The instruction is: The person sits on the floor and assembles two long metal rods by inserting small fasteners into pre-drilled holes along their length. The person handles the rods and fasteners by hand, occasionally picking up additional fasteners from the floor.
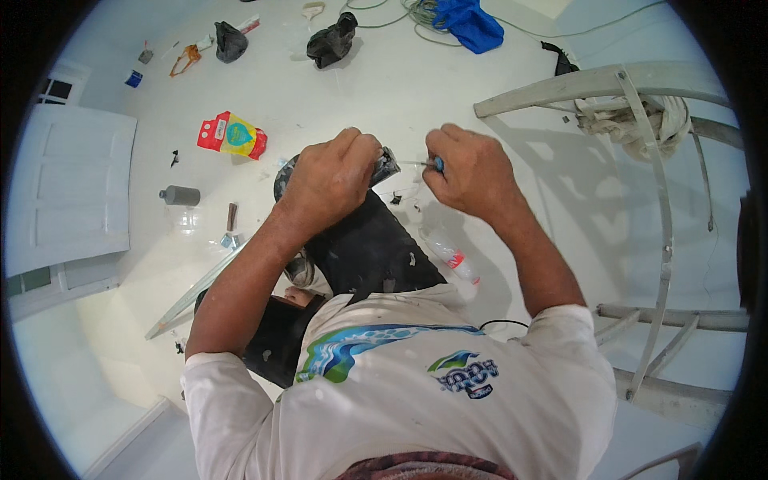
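My left hand [334, 172] is closed round a small dark block-like piece [385, 167] with a pale, shiny edge; its exact kind is not clear and the fingers hide part of it. Facing it, my right hand [474, 172] grips a screwdriver [438, 164] with a blue handle. The thin metal shaft points left toward the dark piece, and I cannot tell whether its tip touches. Both hands are above my bent knee in black trousers [372, 248]. Small black scraps [397, 198] lie on the floor just below the hands.
A clear plastic bottle [454, 258] lies near my leg. To the left are a red-yellow pouch [233, 136], a grey bottle [181, 195] and a long metal strip [192, 293]. Black bags [332, 42] and a blue cloth [470, 24] lie ahead. A ladder [661, 200] stands right.
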The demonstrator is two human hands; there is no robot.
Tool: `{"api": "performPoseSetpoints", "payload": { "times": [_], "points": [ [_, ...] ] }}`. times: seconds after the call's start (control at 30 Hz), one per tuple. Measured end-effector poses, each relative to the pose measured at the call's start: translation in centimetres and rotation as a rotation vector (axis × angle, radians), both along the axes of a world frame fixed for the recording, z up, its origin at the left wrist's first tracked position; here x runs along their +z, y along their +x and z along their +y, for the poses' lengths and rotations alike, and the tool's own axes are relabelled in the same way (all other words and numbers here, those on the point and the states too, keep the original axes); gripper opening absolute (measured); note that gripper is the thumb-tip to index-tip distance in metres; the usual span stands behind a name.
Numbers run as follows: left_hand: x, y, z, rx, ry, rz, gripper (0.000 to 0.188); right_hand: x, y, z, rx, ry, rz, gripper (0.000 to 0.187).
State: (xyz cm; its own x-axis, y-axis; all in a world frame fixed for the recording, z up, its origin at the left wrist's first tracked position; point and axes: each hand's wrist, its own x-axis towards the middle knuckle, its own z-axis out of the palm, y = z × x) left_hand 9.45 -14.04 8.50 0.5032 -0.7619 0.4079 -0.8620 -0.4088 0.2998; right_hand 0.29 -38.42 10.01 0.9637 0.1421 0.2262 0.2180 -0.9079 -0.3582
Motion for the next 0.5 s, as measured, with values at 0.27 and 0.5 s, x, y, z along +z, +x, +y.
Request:
{"api": "performPoseSetpoints", "payload": {
  "times": [0.27, 0.5],
  "points": [
    [0.1, 0.2, -0.4, -0.001, -0.048, 0.056, 0.012, -1.8, 2.8, 0.0, 0.045, -0.112, 0.034, 0.024],
    [2.7, 0.4, 0.3, -0.059, 0.183, 0.049, 0.026, -1.8, 1.3, -4.5, -0.214, -0.386, 0.173, 0.018]
  ]
}}
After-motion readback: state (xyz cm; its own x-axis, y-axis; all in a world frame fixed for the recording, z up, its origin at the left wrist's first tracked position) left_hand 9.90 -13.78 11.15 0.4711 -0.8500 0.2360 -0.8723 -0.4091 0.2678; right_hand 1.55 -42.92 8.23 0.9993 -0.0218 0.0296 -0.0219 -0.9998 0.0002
